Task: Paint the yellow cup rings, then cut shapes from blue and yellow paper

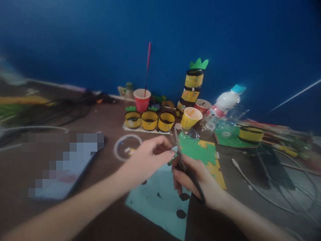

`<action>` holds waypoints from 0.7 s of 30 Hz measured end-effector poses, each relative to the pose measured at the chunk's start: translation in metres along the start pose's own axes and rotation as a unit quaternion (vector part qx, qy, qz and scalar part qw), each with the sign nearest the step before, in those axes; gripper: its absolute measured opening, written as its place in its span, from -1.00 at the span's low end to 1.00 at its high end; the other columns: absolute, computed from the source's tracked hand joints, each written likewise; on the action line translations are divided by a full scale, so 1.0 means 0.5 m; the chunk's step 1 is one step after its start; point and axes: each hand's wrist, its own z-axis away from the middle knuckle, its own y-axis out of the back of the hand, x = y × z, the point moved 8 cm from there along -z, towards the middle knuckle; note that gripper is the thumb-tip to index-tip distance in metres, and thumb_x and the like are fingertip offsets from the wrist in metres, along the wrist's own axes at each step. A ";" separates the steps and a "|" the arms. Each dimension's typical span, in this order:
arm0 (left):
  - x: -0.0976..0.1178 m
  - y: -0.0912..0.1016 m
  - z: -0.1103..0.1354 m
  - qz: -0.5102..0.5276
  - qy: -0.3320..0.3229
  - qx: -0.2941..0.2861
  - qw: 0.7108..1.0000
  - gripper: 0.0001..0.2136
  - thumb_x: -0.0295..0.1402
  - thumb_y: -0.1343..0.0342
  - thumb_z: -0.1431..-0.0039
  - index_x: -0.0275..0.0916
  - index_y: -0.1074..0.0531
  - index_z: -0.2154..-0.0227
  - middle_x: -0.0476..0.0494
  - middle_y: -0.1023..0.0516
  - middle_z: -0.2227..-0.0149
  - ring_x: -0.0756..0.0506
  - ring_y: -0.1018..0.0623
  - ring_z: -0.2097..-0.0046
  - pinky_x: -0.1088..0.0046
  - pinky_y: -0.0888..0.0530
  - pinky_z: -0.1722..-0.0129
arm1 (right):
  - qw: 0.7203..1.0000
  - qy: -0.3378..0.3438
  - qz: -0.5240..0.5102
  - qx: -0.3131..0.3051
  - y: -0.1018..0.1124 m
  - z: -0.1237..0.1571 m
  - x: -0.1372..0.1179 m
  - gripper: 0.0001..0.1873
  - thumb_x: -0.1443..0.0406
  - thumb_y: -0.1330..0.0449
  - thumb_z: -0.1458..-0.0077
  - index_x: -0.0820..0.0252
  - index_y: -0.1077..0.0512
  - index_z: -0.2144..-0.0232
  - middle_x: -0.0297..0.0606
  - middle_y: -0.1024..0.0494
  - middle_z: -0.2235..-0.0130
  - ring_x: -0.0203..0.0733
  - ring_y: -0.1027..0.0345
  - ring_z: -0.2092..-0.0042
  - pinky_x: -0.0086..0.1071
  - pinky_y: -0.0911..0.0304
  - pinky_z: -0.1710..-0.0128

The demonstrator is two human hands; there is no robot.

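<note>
My right hand (192, 179) grips a pair of scissors (184, 164), with its dark handle loop low by the palm. The blades point up and away, spread apart. My left hand (152, 150) pinches a small light-blue piece (175, 149) between thumb and fingers, right beside the blades. Whether the blades touch the piece I cannot tell. Below both hands lies a light-blue sheet (155, 204) with several dark round spots. Just beyond my right hand are green paper (195, 150) with cut edges and yellow paper (219, 174).
Yellow-and-black rings (149, 122) stand at the back, near a red cup (142, 102), a yellow cup (190, 117), a stacked yellow-black tower (192, 90) and a leaning white bottle (225, 102). A tape roll (116, 150) lies left; a white cable (245, 179) curls right.
</note>
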 end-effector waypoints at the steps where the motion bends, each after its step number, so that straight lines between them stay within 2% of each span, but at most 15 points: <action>1: -0.001 0.001 0.001 -0.001 0.002 0.003 1.000 -0.86 -0.23 -0.04 -0.09 -0.18 -0.33 0.44 0.07 -0.37 0.44 0.01 -0.37 0.34 0.50 -0.31 0.33 | 1.000 -0.002 -0.002 0.000 0.000 0.000 0.001 -0.82 0.20 -0.05 -0.13 0.17 -0.18 0.41 -0.40 -0.33 0.58 -0.34 -0.26 0.61 -0.49 -0.19 0.66; 6: 0.000 0.009 0.003 -0.006 0.002 0.020 1.000 -0.85 -0.21 -0.06 -0.06 -0.18 -0.34 0.43 0.04 -0.39 0.42 -0.01 -0.40 0.33 0.47 -0.35 0.31 | 1.000 -0.003 0.001 0.004 0.001 0.000 0.002 -0.82 0.20 -0.05 -0.13 0.18 -0.20 0.41 -0.42 -0.32 0.60 -0.35 -0.26 0.62 -0.49 -0.20 0.66; 11: 0.005 0.021 0.004 0.012 0.006 0.048 0.999 -0.83 -0.21 -0.09 0.01 -0.20 -0.38 0.42 -0.01 -0.43 0.43 -0.03 -0.42 0.37 0.46 -0.38 0.39 | 1.000 -0.005 0.009 0.000 0.002 0.002 0.003 -0.81 0.19 -0.04 -0.14 0.18 -0.19 0.41 -0.43 -0.33 0.60 -0.36 -0.27 0.63 -0.50 -0.20 0.64; 21: 0.007 0.025 0.005 0.046 0.003 0.057 0.997 -0.87 -0.27 -0.11 0.04 -0.20 -0.38 0.44 -0.02 -0.45 0.41 -0.03 -0.45 0.37 0.50 -0.39 0.46 | 1.000 -0.014 0.004 -0.011 -0.003 0.004 0.008 -0.81 0.18 -0.05 -0.14 0.17 -0.19 0.41 -0.44 -0.33 0.61 -0.38 -0.24 0.65 -0.51 -0.15 0.64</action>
